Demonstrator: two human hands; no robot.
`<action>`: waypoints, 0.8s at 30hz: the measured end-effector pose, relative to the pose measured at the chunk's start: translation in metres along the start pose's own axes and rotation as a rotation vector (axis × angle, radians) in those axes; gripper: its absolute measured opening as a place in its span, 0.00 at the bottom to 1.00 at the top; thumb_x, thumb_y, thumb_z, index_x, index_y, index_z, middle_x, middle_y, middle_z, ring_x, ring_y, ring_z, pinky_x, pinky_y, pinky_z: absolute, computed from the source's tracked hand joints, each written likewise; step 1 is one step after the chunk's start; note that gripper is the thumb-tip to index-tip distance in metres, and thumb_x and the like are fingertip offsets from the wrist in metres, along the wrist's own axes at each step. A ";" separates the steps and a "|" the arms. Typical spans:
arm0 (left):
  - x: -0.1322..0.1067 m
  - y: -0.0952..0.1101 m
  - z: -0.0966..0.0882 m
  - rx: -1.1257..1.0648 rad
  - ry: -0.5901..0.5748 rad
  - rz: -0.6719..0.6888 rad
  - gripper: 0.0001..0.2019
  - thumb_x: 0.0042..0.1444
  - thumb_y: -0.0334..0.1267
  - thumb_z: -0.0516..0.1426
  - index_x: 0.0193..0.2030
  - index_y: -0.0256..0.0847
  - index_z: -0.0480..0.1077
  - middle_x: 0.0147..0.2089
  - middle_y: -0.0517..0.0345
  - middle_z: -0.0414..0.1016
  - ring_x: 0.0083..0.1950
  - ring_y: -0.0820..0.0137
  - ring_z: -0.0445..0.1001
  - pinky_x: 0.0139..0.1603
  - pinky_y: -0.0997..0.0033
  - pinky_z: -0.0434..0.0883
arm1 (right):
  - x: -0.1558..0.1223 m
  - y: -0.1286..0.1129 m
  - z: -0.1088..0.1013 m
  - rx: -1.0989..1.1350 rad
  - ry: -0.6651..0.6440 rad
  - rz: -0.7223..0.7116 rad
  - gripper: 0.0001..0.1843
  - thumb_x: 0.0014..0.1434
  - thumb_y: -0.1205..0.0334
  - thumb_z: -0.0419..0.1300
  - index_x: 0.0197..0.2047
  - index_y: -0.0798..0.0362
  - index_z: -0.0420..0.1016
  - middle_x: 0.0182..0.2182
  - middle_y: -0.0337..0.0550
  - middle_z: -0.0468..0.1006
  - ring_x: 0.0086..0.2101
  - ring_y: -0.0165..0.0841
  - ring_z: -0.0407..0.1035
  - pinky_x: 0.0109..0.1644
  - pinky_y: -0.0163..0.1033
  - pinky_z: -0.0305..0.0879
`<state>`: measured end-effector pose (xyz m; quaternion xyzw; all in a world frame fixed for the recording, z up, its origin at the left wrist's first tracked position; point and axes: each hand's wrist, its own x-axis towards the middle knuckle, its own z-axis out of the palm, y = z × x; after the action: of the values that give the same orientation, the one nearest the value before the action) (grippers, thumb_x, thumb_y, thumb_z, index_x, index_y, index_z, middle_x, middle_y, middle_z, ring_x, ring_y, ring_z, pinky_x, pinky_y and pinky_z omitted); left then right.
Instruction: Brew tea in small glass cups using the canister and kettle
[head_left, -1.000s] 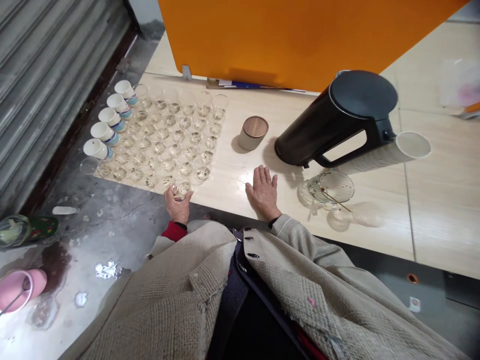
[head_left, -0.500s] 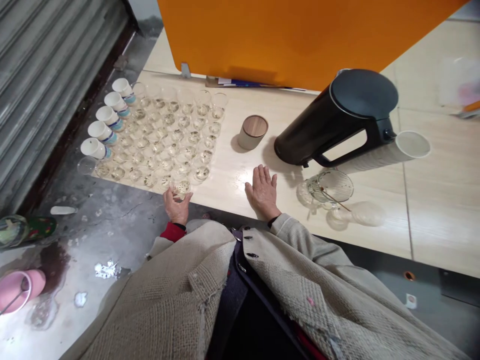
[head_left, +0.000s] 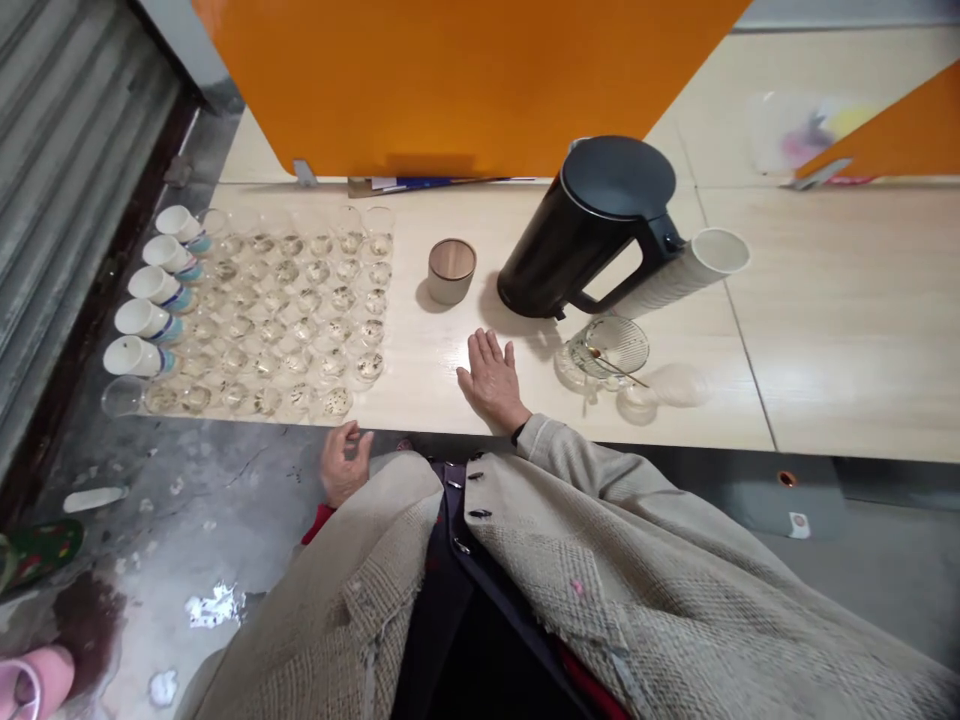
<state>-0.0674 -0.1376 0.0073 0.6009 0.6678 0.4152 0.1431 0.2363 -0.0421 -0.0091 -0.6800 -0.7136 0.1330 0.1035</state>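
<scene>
My left hand (head_left: 346,466) is just off the table's front edge, fingers loosely curled and thumb apart, holding nothing. The nearest clear plastic cup (head_left: 337,402) stands a little beyond it, with dark flecks at its bottom. It is the front right one of several rows of such cups, and paper cups (head_left: 142,319) with blue patterns line their left side. My right hand (head_left: 495,382) lies flat on the tabletop, fingers extended. Beyond it stand a small canister (head_left: 451,272) with a wooden lid and a black electric kettle (head_left: 585,240).
Right of my right hand are a ribbed glass (head_left: 626,345) with a thin stick in it and a stack of paper cups (head_left: 675,275) beside the kettle. An orange partition (head_left: 465,80) rises at the back. A pink bucket (head_left: 45,680) stands on the floor at lower left.
My left hand has let go of the front right plastic cup and drawn back off the table edge. The right hand still rests flat. The view has shifted right.
</scene>
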 end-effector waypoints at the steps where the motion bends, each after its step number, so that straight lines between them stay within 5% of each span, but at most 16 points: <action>1: 0.004 0.007 0.005 -0.028 -0.077 0.067 0.16 0.66 0.50 0.61 0.53 0.42 0.76 0.45 0.51 0.81 0.42 0.65 0.82 0.40 0.64 0.81 | 0.000 0.000 0.000 0.008 0.002 -0.004 0.39 0.74 0.52 0.48 0.80 0.65 0.51 0.81 0.60 0.48 0.80 0.51 0.40 0.81 0.66 0.30; 5: 0.028 0.032 0.039 -0.114 -0.364 0.250 0.24 0.71 0.51 0.58 0.67 0.43 0.69 0.63 0.42 0.77 0.58 0.61 0.81 0.48 0.62 0.83 | 0.002 0.000 0.001 0.051 0.030 -0.013 0.38 0.74 0.52 0.48 0.80 0.65 0.52 0.80 0.61 0.49 0.80 0.51 0.40 0.81 0.66 0.29; 9: 0.054 0.047 0.093 -0.051 -0.404 0.362 0.26 0.72 0.51 0.57 0.70 0.41 0.67 0.69 0.38 0.73 0.73 0.54 0.70 0.71 0.47 0.74 | 0.005 -0.001 0.002 0.076 0.060 -0.016 0.39 0.74 0.52 0.51 0.80 0.65 0.53 0.80 0.62 0.50 0.79 0.52 0.41 0.81 0.66 0.29; 14: 0.071 0.058 0.152 0.074 -0.482 0.432 0.28 0.73 0.47 0.54 0.73 0.32 0.64 0.77 0.30 0.64 0.82 0.48 0.57 0.82 0.39 0.56 | 0.008 0.002 0.000 0.102 0.075 -0.034 0.38 0.74 0.52 0.53 0.79 0.65 0.54 0.79 0.62 0.52 0.79 0.52 0.42 0.81 0.66 0.30; 20: 0.073 0.058 0.166 0.150 -0.535 0.438 0.29 0.74 0.47 0.51 0.75 0.30 0.63 0.80 0.31 0.58 0.85 0.47 0.49 0.83 0.35 0.50 | 0.013 0.014 -0.001 0.201 0.097 -0.072 0.35 0.72 0.53 0.60 0.76 0.61 0.62 0.77 0.63 0.59 0.78 0.52 0.48 0.81 0.66 0.37; 24: 0.075 0.058 0.163 0.149 -0.546 0.441 0.30 0.73 0.46 0.51 0.76 0.30 0.62 0.81 0.32 0.56 0.85 0.47 0.46 0.83 0.35 0.48 | -0.005 0.024 -0.013 0.323 0.172 -0.148 0.27 0.72 0.58 0.60 0.71 0.55 0.70 0.72 0.58 0.70 0.72 0.48 0.62 0.77 0.63 0.55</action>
<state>0.0674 -0.0099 -0.0273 0.8281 0.4877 0.2106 0.1792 0.2638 -0.0459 -0.0044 -0.6094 -0.7194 0.1790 0.2812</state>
